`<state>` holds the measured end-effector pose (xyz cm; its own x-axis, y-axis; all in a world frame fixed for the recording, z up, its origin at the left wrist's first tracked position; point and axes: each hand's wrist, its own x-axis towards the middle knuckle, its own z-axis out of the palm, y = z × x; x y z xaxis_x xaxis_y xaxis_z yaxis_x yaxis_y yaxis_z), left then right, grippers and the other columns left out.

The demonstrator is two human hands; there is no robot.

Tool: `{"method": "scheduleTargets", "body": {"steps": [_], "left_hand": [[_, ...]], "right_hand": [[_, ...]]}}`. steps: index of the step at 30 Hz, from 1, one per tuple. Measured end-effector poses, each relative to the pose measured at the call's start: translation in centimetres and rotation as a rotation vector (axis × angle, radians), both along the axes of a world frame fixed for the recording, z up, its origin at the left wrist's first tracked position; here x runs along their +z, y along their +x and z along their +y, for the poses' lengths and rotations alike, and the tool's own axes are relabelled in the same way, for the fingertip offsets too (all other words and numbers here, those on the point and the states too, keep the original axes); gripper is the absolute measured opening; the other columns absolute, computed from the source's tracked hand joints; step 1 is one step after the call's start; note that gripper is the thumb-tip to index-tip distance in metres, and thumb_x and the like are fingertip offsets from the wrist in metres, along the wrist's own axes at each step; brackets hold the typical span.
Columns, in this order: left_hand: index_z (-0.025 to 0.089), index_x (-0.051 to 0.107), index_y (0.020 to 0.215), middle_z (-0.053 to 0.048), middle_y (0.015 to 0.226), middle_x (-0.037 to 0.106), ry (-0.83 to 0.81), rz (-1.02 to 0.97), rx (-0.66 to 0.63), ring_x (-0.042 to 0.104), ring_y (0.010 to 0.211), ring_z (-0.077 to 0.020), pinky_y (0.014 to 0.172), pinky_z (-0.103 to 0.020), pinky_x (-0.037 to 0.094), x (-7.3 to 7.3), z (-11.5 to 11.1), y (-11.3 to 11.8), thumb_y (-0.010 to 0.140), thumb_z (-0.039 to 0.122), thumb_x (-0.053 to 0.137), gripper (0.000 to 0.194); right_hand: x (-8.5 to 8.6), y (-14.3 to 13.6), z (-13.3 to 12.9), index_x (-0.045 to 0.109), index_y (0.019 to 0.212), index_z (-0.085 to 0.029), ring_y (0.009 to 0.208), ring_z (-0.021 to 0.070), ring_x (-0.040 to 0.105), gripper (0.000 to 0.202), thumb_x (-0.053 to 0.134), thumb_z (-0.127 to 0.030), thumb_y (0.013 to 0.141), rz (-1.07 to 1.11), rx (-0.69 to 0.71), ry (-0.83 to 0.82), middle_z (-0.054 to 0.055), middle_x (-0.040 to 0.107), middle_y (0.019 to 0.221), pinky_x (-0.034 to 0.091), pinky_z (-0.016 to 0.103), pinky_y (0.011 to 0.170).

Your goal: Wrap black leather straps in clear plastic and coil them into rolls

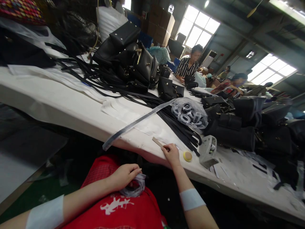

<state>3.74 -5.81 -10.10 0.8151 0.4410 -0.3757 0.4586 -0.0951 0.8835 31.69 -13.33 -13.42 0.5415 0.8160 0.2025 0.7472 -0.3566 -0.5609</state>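
Note:
In my lap, my left hand (125, 176) is closed on a coiled strap in clear plastic (136, 190); the coil partly hides the fingertips. My right hand (172, 155) rests at the near edge of the table (143, 144), fingers closed round the end of a narrow, flat tan strip (157, 142). Just right of that hand lies a small round yellow-rimmed roll (187, 156). Beyond it stands a whitish tape dispenser (208, 151). A long plastic-covered strap (138, 121) runs across the table and hangs over its front edge.
A clear bag of coiled straps (190, 114) sits mid-table beside loose black straps (177, 125). Black handbags (130, 60) are piled at the back left, with more black bags (231, 127) at the right. A person in a striped shirt (187, 67) works across the table.

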Motion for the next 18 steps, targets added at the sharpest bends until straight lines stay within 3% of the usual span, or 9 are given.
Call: {"method": "scheduleTargets", "body": {"steps": [8,13,18], "left_hand": [[0.02,0.053,0.072,0.001,0.062,0.057,0.034,-0.008,-0.004,0.058,0.051,-0.0178,0.049,-0.025,0.037,-0.4,-0.1,0.0,0.087,0.057,0.042,0.042],[0.019,0.054,0.072,0.001,0.063,0.059,0.069,-0.009,-0.023,0.059,0.052,-0.0172,0.051,-0.025,0.039,-0.4,0.0,0.0,0.089,0.054,0.04,0.041],[0.019,0.062,0.086,-0.001,0.078,0.067,0.056,-0.041,-0.091,0.063,0.06,-0.0175,0.055,-0.024,0.044,0.2,0.1,-0.4,0.087,0.051,0.046,0.036]], "right_hand": [[0.0,0.2,0.0,0.071,0.077,-0.019,0.079,0.0183,0.062,0.026,0.055,-0.034,0.089,-0.079,0.015,-0.022,0.005,0.066,0.078,0.048,0.029,0.076],[0.4,-0.6,0.2,0.068,0.082,-0.018,0.085,0.0191,0.059,0.021,0.05,-0.024,0.091,-0.209,-0.009,-0.098,0.007,0.065,0.086,0.043,0.029,0.08],[0.6,-1.2,1.4,0.063,0.084,-0.016,0.086,0.0213,0.057,0.014,0.05,-0.017,0.088,-0.316,-0.081,-0.167,0.01,0.064,0.089,0.039,0.03,0.078]]}}
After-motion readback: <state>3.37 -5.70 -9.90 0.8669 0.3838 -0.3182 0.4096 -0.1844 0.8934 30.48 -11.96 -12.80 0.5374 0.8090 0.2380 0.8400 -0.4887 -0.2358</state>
